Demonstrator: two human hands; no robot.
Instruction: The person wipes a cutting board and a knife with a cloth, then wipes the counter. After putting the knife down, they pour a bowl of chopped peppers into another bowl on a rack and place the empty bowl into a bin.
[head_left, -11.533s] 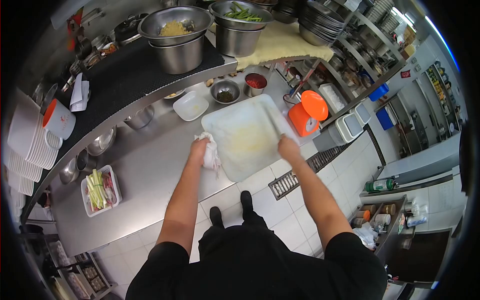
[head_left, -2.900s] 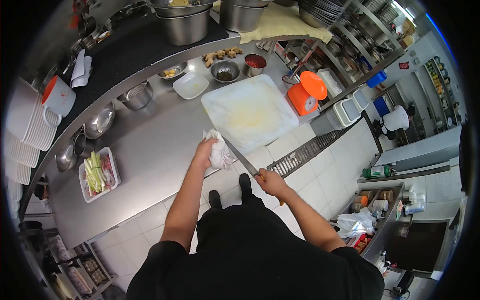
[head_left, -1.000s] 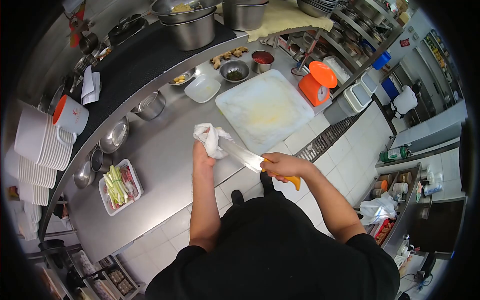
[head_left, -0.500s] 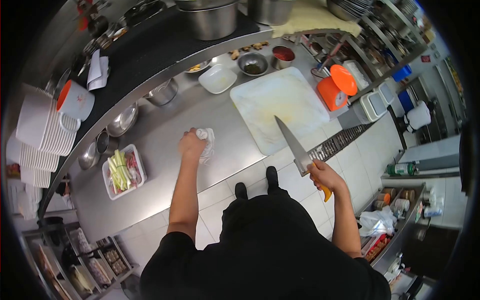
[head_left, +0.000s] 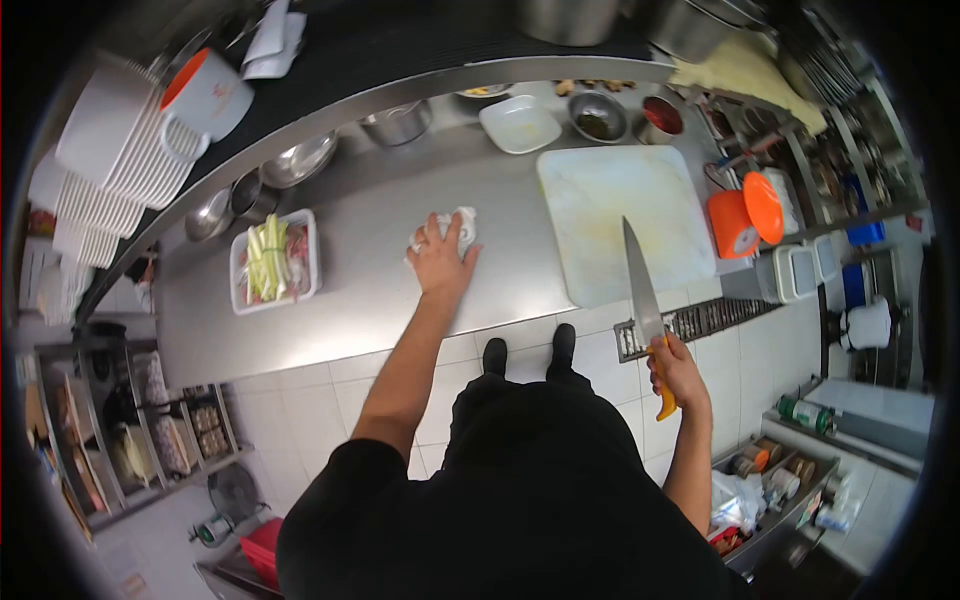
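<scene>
My left hand (head_left: 442, 262) lies palm down on a crumpled white cloth (head_left: 464, 226). Its fingers are spread over the cloth, pressing it against the steel counter (head_left: 370, 250). In my right hand (head_left: 679, 373) is a large chef's knife (head_left: 641, 280), gripped by its yellow handle. The blade points away from me, its tip above the white cutting board (head_left: 600, 180). Yellowish stains mark the board, and no food lies on it. Left of my left hand sits a white tray (head_left: 316, 262) with cut green stalks (head_left: 267, 262) and what looks like raw meat.
Along the counter's back stand a white square dish (head_left: 520, 125), a steel bowl of dark green contents (head_left: 598, 117) and a container of red paste (head_left: 661, 120). An orange scale (head_left: 733, 225) is right of the board. A shelf (head_left: 430, 78) overhangs the back, holding stacked white dishes (head_left: 135, 135).
The view has shifted, so the counter appears farther right. My left hand has opened from a closed grip to spread fingers over the cloth. The knife now points more straight ahead.
</scene>
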